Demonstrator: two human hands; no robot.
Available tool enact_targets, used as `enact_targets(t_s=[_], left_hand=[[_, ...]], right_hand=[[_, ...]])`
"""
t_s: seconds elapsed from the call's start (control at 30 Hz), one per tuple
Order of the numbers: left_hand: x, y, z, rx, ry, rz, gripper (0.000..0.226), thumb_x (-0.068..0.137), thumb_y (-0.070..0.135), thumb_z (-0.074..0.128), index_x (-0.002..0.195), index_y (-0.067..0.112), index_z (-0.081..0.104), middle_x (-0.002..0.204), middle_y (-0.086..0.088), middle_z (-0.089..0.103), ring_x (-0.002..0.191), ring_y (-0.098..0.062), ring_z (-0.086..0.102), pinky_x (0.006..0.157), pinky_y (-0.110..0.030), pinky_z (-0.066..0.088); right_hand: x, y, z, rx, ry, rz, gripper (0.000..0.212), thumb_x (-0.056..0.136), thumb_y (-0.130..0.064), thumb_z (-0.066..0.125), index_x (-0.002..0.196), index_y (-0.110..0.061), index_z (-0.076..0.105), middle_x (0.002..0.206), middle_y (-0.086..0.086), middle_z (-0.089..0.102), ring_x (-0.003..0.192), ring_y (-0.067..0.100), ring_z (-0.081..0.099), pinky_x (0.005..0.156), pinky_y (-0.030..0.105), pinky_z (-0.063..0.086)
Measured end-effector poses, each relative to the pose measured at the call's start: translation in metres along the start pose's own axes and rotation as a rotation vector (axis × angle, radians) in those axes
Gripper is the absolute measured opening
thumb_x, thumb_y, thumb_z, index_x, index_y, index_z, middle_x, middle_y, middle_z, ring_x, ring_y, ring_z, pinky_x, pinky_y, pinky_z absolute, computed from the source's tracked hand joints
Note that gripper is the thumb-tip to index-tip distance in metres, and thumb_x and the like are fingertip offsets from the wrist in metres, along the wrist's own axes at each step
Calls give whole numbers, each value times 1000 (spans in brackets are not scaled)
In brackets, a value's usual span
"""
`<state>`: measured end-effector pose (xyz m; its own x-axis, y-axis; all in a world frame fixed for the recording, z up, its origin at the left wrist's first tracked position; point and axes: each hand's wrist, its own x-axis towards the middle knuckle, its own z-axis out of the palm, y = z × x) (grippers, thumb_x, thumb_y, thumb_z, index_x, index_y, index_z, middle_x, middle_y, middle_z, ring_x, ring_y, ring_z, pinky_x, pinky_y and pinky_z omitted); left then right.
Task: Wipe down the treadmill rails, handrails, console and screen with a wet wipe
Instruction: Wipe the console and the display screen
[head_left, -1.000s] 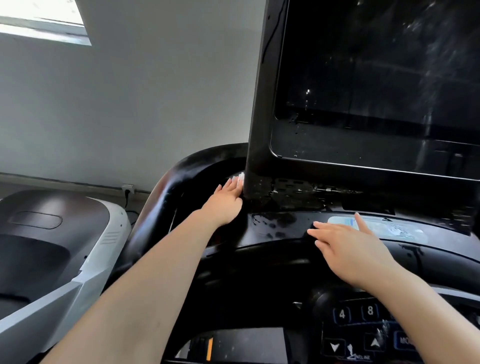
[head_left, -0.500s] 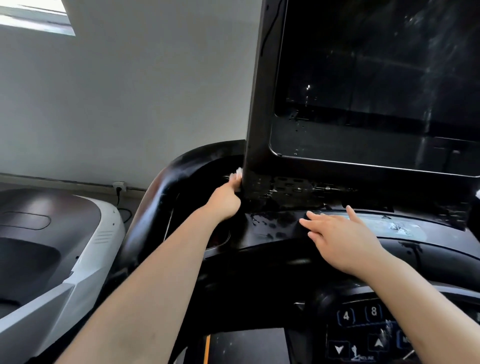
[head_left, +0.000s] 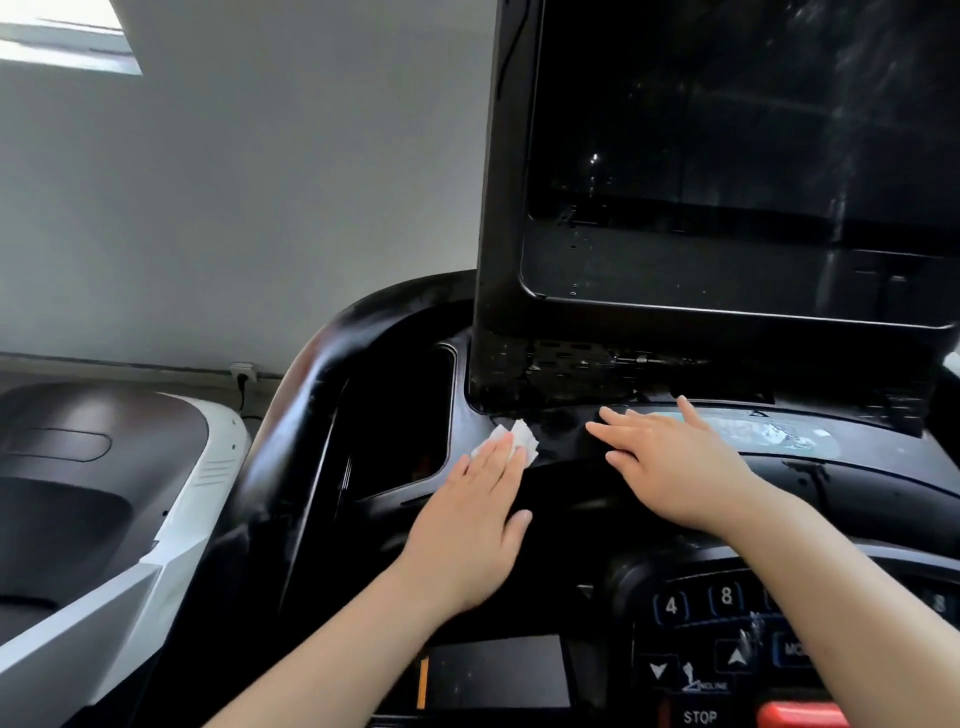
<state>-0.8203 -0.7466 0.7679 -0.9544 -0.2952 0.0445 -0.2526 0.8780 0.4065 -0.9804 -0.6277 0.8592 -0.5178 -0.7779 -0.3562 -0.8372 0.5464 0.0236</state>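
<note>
Fingers of the left hand (head_left: 470, 525) lay flat and straight over a crumpled white wet wipe (head_left: 511, 441), pressing it onto the glossy black console (head_left: 571, 431) just below the lower left corner of the screen (head_left: 727, 156). The right hand (head_left: 670, 462) rested open, fingers extended, on the same ledge a little to the right, its thumb reaching toward a pale sticker (head_left: 769, 428); it held nothing. The wipe looked thin, soft and damp, so it would likely bunch and slide out from under flat fingers unless pinned under the fingertips or gathered into a pad; it weighs almost nothing and needs only steady pressure. The console plastic seemed hard and slick, with droplets and smears showing, so the wipe should glide easily. Room was tight upward, where the screen housing overhung the ledge and left a narrow slot with a perforated strip behind it. To the left, the ledge dropped into a deep recessed pocket (head_left: 400, 415) bordered by the curved handrail (head_left: 311, 415), an edge the wipe could slip over. Rightward the ledge ran open past the sticker. Below lay the keypad (head_left: 727, 623) and a red stop button (head_left: 800, 714), which a careless sweep could press.
</note>
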Motion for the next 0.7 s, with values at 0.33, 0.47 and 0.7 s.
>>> enact_targets(t_s=[0.33, 0.47, 0.7], left_hand=[[42, 40, -12, -113, -2, 94, 56, 101, 26, 34, 150, 20, 10, 158, 8, -3, 143, -6, -7, 114, -23, -6], [43, 45, -8, -17, 12, 101, 55, 101, 28, 31, 151, 22, 6, 157, 11, -4, 143, -7, -3, 112, -21, -8], [-4, -5, -15, -42, 67, -105, 85, 72, 56, -1, 148, 24, 20, 152, 16, 8, 143, -3, 7, 102, -10, -16]], right_hand=[[-48, 29, 17, 122, 90, 179, 45, 102, -36, 28, 147, -36, 23, 156, -14, 17, 144, 8, 12, 118, 41, -3], [-50, 33, 16, 185, 73, 180, 44, 103, -34, 27, 147, -38, 23, 155, -18, 18, 143, 7, 14, 118, 43, -3], [-49, 36, 21, 188, 102, 154, 43, 103, -32, 28, 146, -39, 26, 151, -21, 23, 141, 4, 19, 118, 45, 0]])
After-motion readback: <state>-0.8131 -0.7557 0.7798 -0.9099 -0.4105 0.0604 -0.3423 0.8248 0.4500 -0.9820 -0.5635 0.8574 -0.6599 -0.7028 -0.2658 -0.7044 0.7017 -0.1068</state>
